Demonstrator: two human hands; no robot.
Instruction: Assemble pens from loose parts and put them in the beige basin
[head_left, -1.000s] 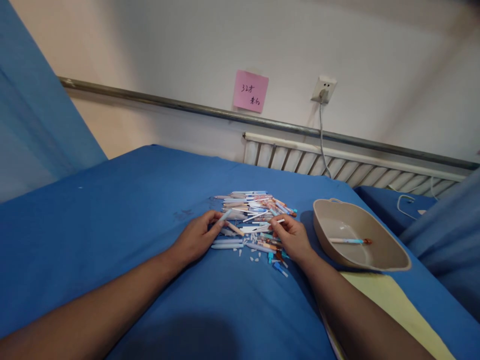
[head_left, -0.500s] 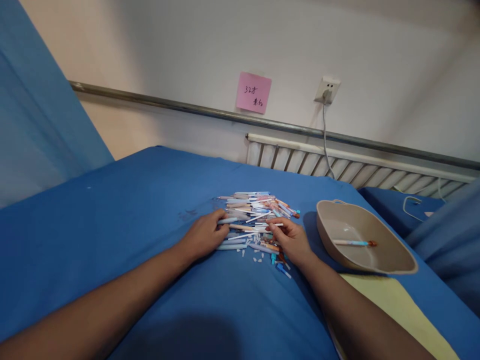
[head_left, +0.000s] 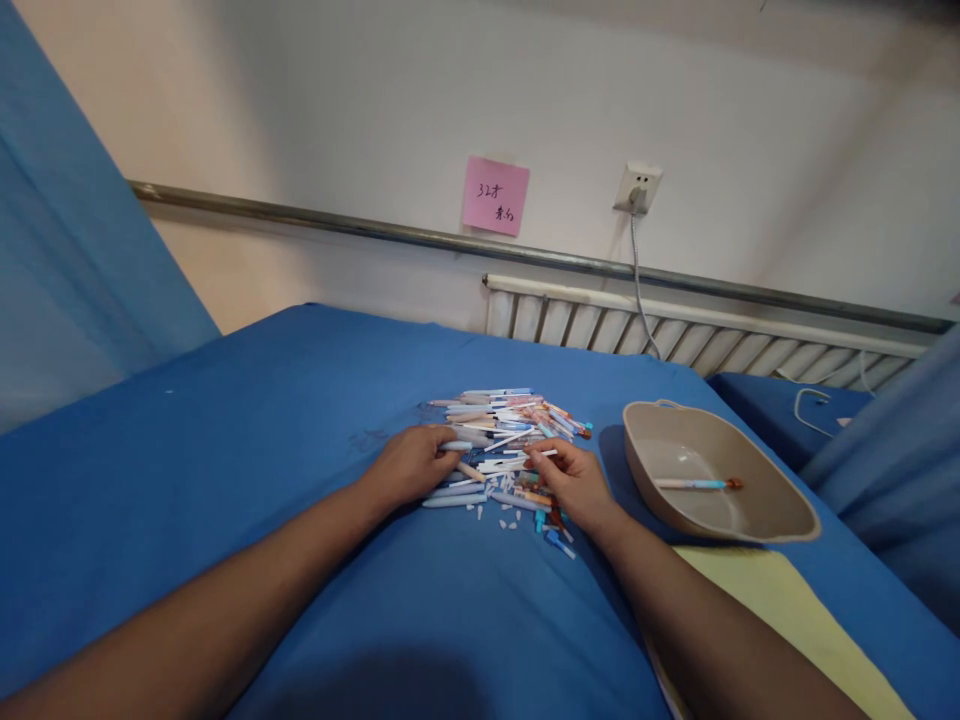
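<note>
My left hand (head_left: 409,465) is closed at the left side of a pile of pen parts, with a light grey-blue pen barrel (head_left: 456,446) in its fingers. Just below those fingertips a peach barrel (head_left: 471,471) slants down to the right; whether the hand also grips it I cannot tell. At the pile's right side, my right hand (head_left: 574,482) pinches a thin white refill-like stick (head_left: 549,454). Between the hands lie more white sticks (head_left: 504,465) and small white tips (head_left: 504,484). Blue clip pieces (head_left: 559,543) lie nearest me.
To the right stands a beige plastic basket (head_left: 750,440) with one assembled-looking pen (head_left: 694,484) inside. A yellow cloth or sheet (head_left: 757,580) lies below it. The surface has a blue cover (head_left: 300,400); a radiator (head_left: 585,320) and metal rail (head_left: 360,228) run behind.
The peach barrel by my left hand has swung from nearly level to slanting downward. The right hand keeps its white stick in about the same place. The view has shifted slightly.
</note>
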